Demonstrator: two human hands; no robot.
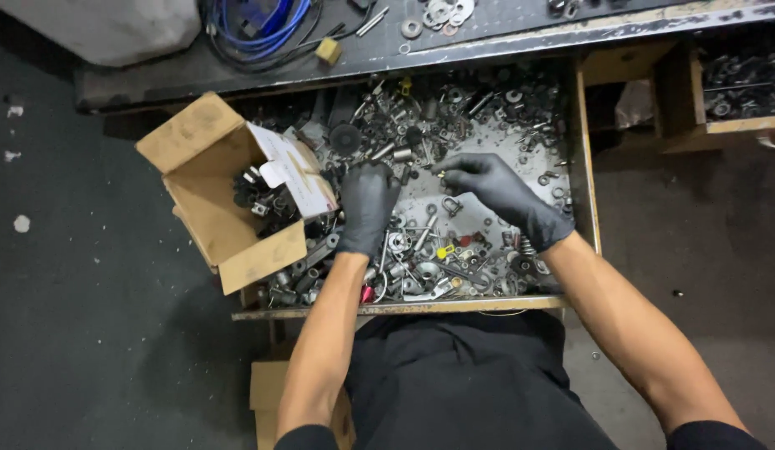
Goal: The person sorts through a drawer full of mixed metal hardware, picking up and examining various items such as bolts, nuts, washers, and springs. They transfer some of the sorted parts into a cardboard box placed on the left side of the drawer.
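I look down into an open wooden drawer (584,167) full of loose metal hardware: nuts, washers, bolts and clips. Both hands wear black gloves. My left hand (366,207) hovers over the drawer's left half, fingers curled, beside an open cardboard box (206,187) that holds dark small parts. My right hand (500,193) reaches in from the right and pinches a small metal piece (441,174) between thumb and fingertips. Whether the left hand holds anything is hidden by its curled fingers.
A workbench top (504,37) above the drawer carries blue cable (258,25), washers (444,12) and a small tan block (327,51). A second compartment of hardware (741,79) is at the upper right. Dark floor lies on both sides; another box (271,392) stands below the drawer.
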